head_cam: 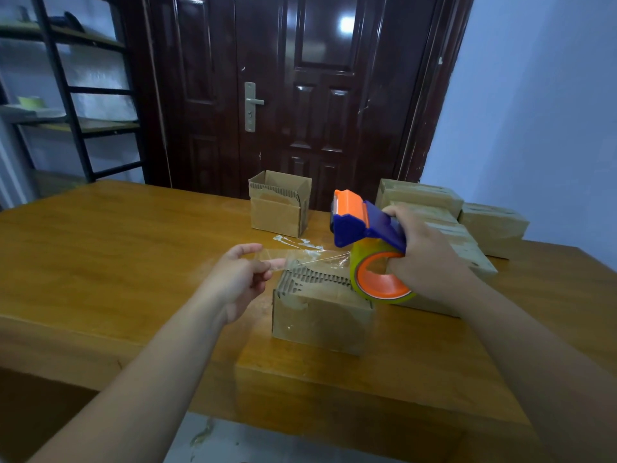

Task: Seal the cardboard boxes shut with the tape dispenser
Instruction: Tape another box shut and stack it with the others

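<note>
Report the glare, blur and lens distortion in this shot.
Head view: a bright glare spot sits high on the dark door; the shelf unit at left is soft and leans with the wide lens; the clear tape strip between the left hand and the tape dispenser shows mainly by its sheen; light on the wall is dim and bluish.

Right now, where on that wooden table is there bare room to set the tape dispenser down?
The left half of the table is bare, bordered by its left edge, the open box and the near box. A bare strip also runs between the near box and the front edge. The right side is crowded with sealed boxes.
</note>
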Motion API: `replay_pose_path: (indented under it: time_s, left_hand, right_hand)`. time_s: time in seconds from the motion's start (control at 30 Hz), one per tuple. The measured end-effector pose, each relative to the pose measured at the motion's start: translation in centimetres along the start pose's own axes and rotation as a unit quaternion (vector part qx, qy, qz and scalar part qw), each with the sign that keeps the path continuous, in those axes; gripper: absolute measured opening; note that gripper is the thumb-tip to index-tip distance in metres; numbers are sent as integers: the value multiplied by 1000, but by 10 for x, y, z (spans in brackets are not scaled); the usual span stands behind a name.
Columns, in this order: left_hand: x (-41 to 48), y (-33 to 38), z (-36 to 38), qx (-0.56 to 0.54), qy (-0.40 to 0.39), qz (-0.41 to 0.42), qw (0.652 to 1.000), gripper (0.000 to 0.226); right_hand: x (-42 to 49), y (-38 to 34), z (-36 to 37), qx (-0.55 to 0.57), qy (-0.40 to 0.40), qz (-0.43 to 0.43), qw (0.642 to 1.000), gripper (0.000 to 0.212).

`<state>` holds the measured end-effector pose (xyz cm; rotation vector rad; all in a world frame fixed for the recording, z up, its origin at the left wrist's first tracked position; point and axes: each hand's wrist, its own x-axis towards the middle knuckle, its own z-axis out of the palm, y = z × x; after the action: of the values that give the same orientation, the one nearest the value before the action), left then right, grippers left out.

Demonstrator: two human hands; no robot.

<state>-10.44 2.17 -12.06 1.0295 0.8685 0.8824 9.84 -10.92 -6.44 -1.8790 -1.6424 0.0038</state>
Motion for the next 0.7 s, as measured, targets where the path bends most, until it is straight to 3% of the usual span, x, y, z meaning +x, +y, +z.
replay_pose_path:
  time_s: [0.27, 0.7]
  left_hand:
    - [3, -3, -9, -70, 18, -24, 997, 52]
    - [6, -10, 0, 36, 112, 59, 991, 35]
  right_hand:
    - [-2, 0, -1, -26, -2, 3, 1000, 56]
    - [-9, 4, 2, -24, 23, 1, 999, 59]
